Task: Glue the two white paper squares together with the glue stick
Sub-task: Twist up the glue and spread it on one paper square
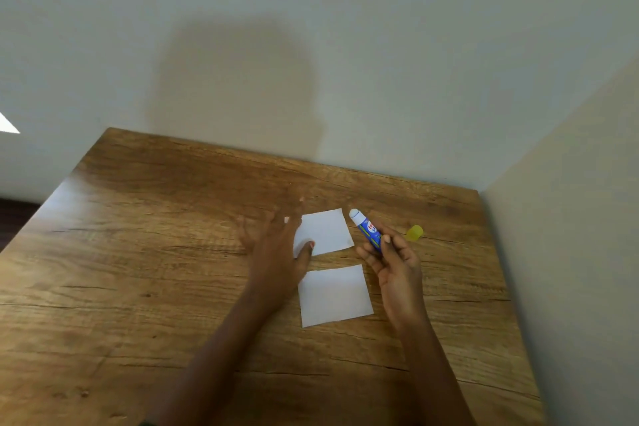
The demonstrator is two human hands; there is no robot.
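Note:
Two white paper squares lie flat on the wooden table [138, 270], apart from each other. The far square [326, 230] has my left hand [276, 245] at its left edge, fingers spread and blurred, the thumb lying on the paper's near left corner. The near square [334, 295] is untouched. My right hand [394, 259] grips a blue glue stick [367, 229], uncapped, its white tip pointing up and away, just right of the far square.
The yellow cap [414, 232] lies on the table to the right of the glue stick. Walls stand close behind the table and along its right side. The table's left edge drops to a dark floor.

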